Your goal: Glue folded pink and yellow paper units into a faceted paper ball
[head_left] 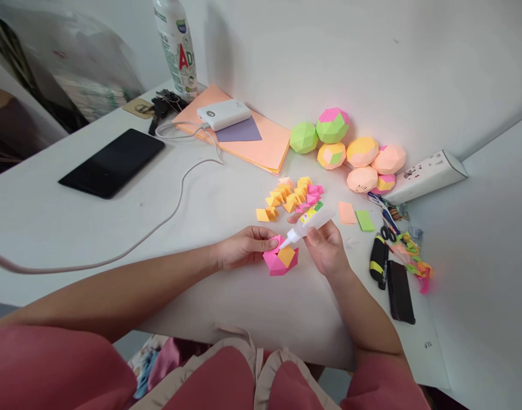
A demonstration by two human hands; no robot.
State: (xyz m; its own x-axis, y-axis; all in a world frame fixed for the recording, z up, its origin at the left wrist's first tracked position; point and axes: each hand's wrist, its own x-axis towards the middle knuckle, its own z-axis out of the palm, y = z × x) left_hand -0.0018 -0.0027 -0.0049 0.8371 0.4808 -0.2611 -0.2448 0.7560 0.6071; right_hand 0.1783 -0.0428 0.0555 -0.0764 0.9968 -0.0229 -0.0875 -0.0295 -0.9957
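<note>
My left hand (pixel 249 246) pinches the left edge of a pink and orange folded paper piece (pixel 281 263) above the table's near part. In my right hand (pixel 328 245) is a white glue bottle (pixel 311 222) with a yellow and green label, tilted down to the left. Its nozzle tip meets the upper part of the paper piece, near my left thumb. Just beyond my hands lie several small folded units, orange (pixel 275 197) and pink (pixel 314 193), in loose rows.
Finished paper balls (pixel 332 125) rest against the wall. A black tablet (pixel 113 162), a white power bank (pixel 224 114) with a long cable (pixel 181 193) and peach sheets (pixel 269 145) lie left. Right are sticky notes (pixel 365 221), scissors (pixel 387 233), a black-yellow cutter (pixel 378 259) and a dark case (pixel 401 291).
</note>
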